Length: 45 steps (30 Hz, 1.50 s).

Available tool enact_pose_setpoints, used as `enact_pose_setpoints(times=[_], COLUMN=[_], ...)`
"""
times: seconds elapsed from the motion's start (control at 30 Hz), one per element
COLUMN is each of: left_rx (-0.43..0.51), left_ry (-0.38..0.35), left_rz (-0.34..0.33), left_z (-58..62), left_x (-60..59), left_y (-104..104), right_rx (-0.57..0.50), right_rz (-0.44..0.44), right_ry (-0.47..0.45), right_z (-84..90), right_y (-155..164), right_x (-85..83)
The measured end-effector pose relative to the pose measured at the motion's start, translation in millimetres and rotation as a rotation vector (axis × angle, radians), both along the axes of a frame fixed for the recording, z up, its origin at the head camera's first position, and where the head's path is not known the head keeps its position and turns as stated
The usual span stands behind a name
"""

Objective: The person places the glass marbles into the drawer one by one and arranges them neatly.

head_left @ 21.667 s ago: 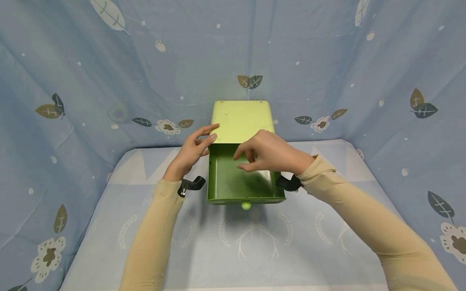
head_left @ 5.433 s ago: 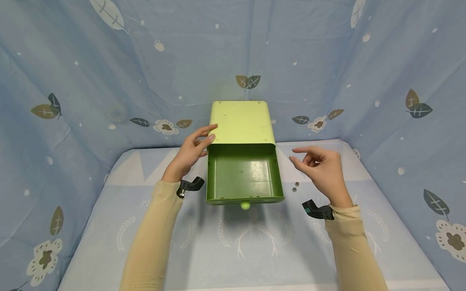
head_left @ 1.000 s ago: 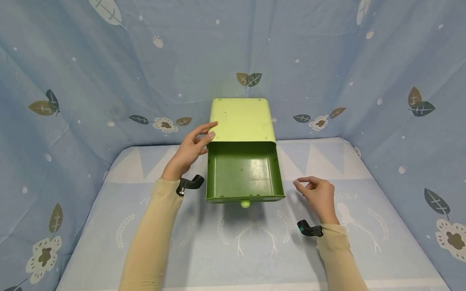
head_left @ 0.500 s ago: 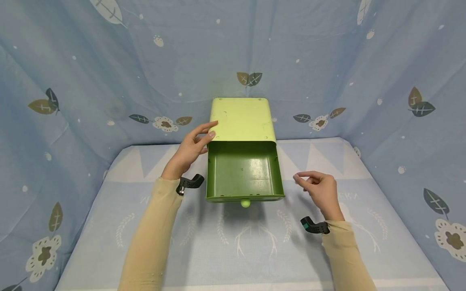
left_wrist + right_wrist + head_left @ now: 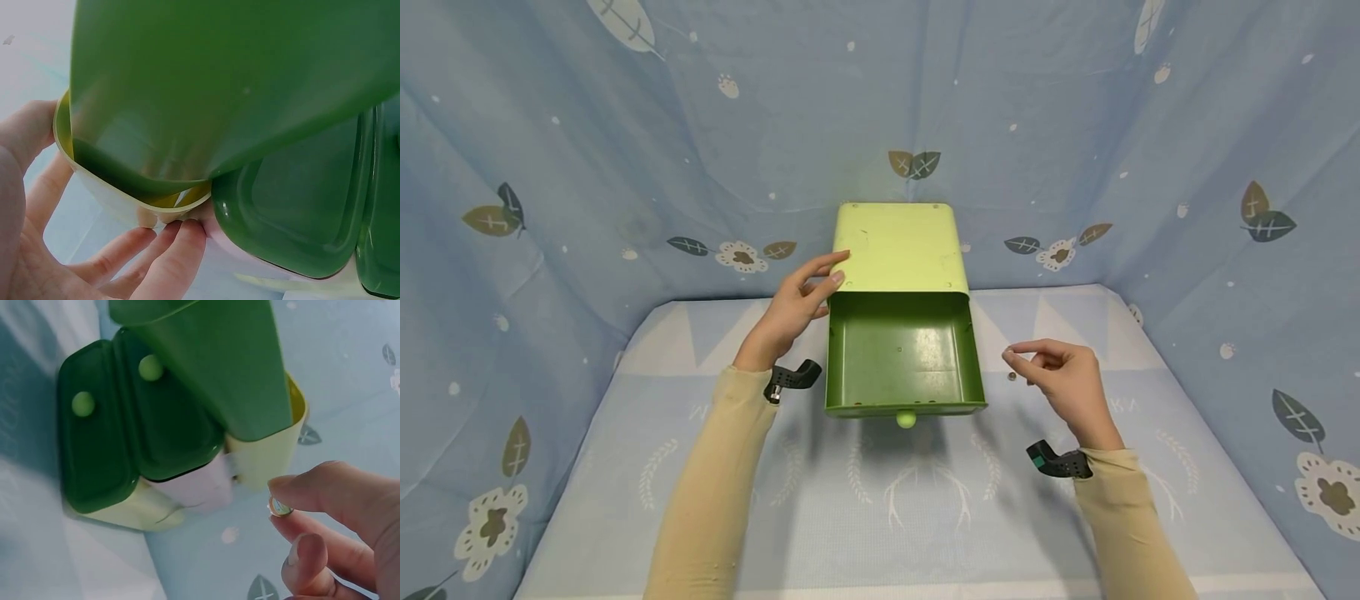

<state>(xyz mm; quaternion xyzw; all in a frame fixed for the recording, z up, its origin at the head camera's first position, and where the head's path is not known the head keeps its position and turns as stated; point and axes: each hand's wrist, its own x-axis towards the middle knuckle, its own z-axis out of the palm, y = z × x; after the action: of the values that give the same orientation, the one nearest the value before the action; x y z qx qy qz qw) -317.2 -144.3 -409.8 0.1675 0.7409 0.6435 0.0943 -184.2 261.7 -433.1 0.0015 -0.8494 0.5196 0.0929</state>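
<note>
Coin [image 5: 279, 507] pinched in right hand [image 5: 1060, 379] — just right of open drawer [image 5: 902, 358]

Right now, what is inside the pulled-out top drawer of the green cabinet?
The top drawer shows only a bare green floor with small marks; nothing lies in it. Its back end, under the cabinet, is covered. The right hand pinches a small coin beside it.
</note>
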Motion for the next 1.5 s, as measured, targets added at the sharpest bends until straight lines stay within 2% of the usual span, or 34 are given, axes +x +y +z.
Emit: enact_pose_setpoints(times=[0.33, 0.93, 1.33, 1.5], left_rx=[-0.005, -0.007, -0.001, 0.004], left_ry=[0.0, 0.0, -0.001, -0.003], left_rz=[-0.005, -0.008, -0.009, -0.009], left_z=[-1.9, -1.3, 1.1, 2.1], left_x=[-1.3, -1.4, 0.0, 0.8], left_y=[0.4, 0.0, 0.3, 0.0], right_rx=[0.012, 0.084, 0.044, 0.061], right_rz=[0.066, 0.134, 0.333, 0.36], right_ry=[0.032, 0.089, 0.163, 0.187], right_z=[20.5, 46.6, 58.2, 61.8], right_y=[-3.5, -13.5, -20.9, -23.5], right_x=[3.6, -3.8, -12.1, -16.5])
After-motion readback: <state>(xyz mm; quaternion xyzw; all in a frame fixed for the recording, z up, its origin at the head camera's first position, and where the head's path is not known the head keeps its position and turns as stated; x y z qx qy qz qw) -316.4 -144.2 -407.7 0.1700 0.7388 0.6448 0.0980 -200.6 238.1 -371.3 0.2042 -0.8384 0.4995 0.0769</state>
